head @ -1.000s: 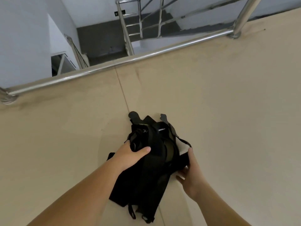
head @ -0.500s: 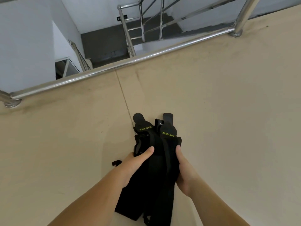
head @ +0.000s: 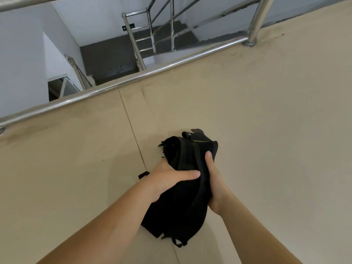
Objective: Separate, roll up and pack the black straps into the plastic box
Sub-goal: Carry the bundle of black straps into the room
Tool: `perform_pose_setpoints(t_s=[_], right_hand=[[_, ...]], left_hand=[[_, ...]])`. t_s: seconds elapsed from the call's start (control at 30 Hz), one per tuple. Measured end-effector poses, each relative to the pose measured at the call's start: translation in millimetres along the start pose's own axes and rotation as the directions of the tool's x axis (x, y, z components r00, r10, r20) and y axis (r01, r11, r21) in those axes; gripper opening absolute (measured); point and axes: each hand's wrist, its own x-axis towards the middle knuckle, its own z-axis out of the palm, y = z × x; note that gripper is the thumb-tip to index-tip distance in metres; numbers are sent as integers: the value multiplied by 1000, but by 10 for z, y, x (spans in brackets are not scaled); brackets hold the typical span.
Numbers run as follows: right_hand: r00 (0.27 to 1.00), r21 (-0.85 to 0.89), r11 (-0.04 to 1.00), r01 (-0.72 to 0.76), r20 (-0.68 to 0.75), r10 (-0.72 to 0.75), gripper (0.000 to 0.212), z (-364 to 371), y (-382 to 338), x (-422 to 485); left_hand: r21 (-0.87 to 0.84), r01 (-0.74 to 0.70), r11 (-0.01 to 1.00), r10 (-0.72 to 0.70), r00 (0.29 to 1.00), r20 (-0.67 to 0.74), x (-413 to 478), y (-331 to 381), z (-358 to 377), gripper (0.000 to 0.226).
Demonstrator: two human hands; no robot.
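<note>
Head: straps now curled over, left hand, right hand gripping.

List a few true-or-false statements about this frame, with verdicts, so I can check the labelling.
1. The left hand and the right hand both grip the black straps. True.
2. A plastic box stands next to the straps. False: no box is in view.
3. A steel railing runs along the far edge of the floor. True.
4. The straps lie spread out flat and untouched. False: they are bunched into one bundle held between both hands.
5. Yellowish lettering shows on a strap end at the top of the bundle. True.
</note>
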Motion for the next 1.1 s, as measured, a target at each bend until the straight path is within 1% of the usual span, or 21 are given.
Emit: perform_pose_setpoints(t_s=[0.03,0.1,0.17,0.2,0.27,0.37,0.5,0.53,0.63,0.7,0.77,0.83,0.97,1.03,1.1], right_hand=[[999,26,999,31,-25,-30,75,2,-102,-86],[990,73,992,108,-101,-100,80,34,-362,-332],[973,65,981,182,-158,-170,85,73,-675,-668],[963,46,976,215,-177,-204,82,101,-859,-904],[945,4,963,268,-198,-262,78,143,-1232,-1438],[928,-30,954,298,-224,-297,84,189,-1795,-2376],[912,-16,939,345,-232,-339,90,196,-2450,-3798],[912,-12,939,344,-233,-337,86,176,-2603,-4189],[914,-13,937,348,-216,-343,67,15,-3050,-5432],[917,-33,940,340,-211,-340,64,-180,-3261,-6256],[912,-50,938,343,-221,-346,62,-392,-3342,-7061],[887,-31,924,381,-269,-375,59,-634,-3288,-7749],[778,14,881,473,-476,-411,66,-1079,-2868,-8799],[713,59,847,529,-572,-405,60,-1362,-2520,-9233],[662,112,811,574,-647,-379,54,-1701,-2126,-9689]], left_hand=[[17,-34,999,34,999,1,-69,146,41,43],[32,-99,995,99,995,-8,-282,479,146,39],[12,-141,990,142,990,-13,-597,843,277,36],[3,-157,988,157,987,-15,-774,1032,352,37],[-1,-188,982,188,982,-26,-1194,1431,511,44],[-4,-215,977,215,977,-16,-1895,2099,769,55],[4,-268,964,267,962,53,-3011,3038,1191,44],[13,-281,960,279,958,68,-3305,3260,1319,44],[32,-310,950,303,944,132,-4208,3898,1735,49],[53,-326,944,311,932,185,-4779,4245,2042,50],[95,-335,937,303,919,250,-5333,4507,2372,52],[143,-360,922,290,887,359,-5795,4691,2752,58],[206,-437,876,268,795,544,-6507,4692,3579,72],[233,-478,847,240,735,634,-6840,4562,4081,70],[266,-515,815,217,696,685,-7196,4352,4618,66]])
